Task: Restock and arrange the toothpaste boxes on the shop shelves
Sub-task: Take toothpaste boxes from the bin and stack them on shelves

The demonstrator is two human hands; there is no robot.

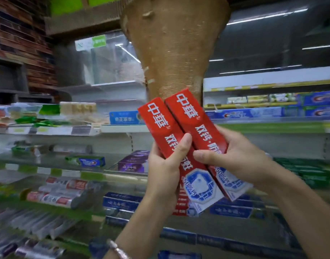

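Two red toothpaste boxes with white lettering stand side by side in front of me, tilted left at the top. My left hand (165,171) grips the left red box (156,118), thumb across its front; more red boxes seem stacked behind it. My right hand (233,156) grips the right red box (190,109), thumb on its face. Both boxes touch along their long edges. They hover in front of the shop shelves (123,128), level with the middle tiers.
A brown cardboard flap (175,43) hangs down from above, just behind the boxes. Shelves hold blue boxes (244,114) at right, purple boxes (132,163) in the centre, green boxes (313,172) far right, and red-and-white boxes (63,191) at lower left.
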